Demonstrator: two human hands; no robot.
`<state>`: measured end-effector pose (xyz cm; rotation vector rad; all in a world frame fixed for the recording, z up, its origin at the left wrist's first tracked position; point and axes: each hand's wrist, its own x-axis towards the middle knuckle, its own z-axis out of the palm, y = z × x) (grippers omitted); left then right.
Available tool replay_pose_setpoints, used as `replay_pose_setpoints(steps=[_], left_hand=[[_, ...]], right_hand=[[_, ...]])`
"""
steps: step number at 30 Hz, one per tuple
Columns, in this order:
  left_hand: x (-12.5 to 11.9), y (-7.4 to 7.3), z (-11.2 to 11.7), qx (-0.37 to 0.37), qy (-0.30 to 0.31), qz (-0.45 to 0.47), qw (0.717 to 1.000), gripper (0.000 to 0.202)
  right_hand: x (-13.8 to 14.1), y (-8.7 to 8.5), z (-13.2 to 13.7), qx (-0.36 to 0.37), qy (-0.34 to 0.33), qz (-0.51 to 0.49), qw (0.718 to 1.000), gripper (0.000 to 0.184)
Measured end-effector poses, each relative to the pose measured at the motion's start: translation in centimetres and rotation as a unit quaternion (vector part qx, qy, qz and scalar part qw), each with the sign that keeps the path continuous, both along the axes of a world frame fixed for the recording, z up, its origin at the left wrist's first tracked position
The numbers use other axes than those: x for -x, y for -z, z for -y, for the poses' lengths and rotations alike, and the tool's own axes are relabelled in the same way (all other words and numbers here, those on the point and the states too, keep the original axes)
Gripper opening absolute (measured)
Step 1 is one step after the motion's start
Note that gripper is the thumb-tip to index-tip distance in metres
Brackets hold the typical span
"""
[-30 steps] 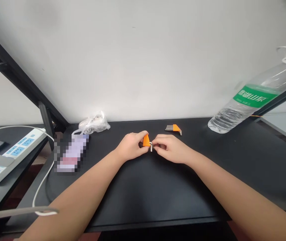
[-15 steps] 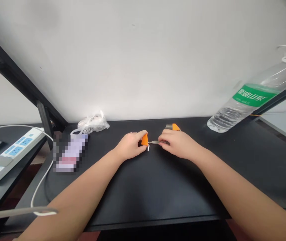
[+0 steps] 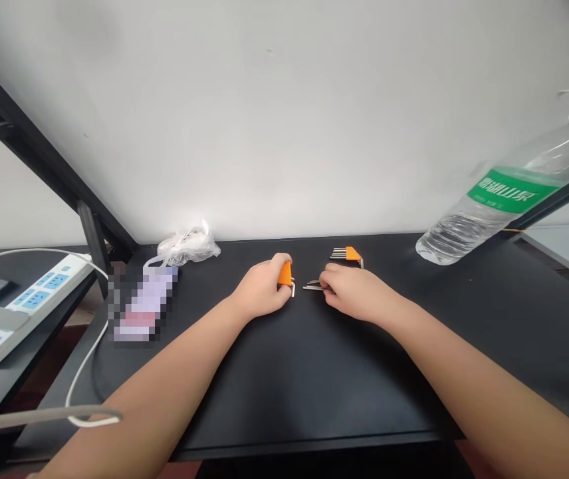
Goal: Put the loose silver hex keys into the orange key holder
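Observation:
My left hand (image 3: 260, 289) is curled around a small orange hex-key holder (image 3: 285, 274) resting on the black table (image 3: 284, 379); one short metal key tip shows below it. My right hand (image 3: 354, 293) lies just to the right, fingers pinched on a thin metal hex key (image 3: 312, 286) that lies on the table, clear of the holder. A second orange holder with several hex keys (image 3: 345, 254) lies behind my right hand near the wall.
A crumpled clear plastic bag (image 3: 187, 245) sits at the back left, beside a blurred flat item (image 3: 142, 303). A white power strip (image 3: 20, 306) with cable lies on the left shelf. A water bottle (image 3: 504, 199) with a green label stands at the right.
My right hand has pulled a hex key out of the orange holder and drawn it to the right, down onto the table. My left hand stayed on the holder.

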<state>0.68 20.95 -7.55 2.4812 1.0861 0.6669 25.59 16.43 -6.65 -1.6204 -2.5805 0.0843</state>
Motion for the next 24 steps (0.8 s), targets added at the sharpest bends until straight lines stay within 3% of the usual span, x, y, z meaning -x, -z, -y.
replay_pose_setpoints(steps=[8,13,17,24], left_hand=[[0.0,-0.1,0.0,0.005,-0.002,-0.022,1.000,0.044],[0.2,-0.2,0.1,0.022,0.010,-0.014,1.000,0.042],[0.2,-0.5,0.2,0.033,0.021,0.003,0.999,0.036],[0.2,-0.5,0.1,0.043,0.022,0.017,0.999,0.033]], right_hand=[[0.7,-0.1,0.4,-0.043,-0.006,0.035,0.998,0.012],[0.6,-0.8,0.2,-0.035,0.011,-0.085,0.996,0.011],[0.6,-1.1,0.0,-0.006,-0.032,-0.202,0.979,0.010],[0.0,-1.5,-0.1,-0.027,-0.043,-0.225,0.973,0.016]])
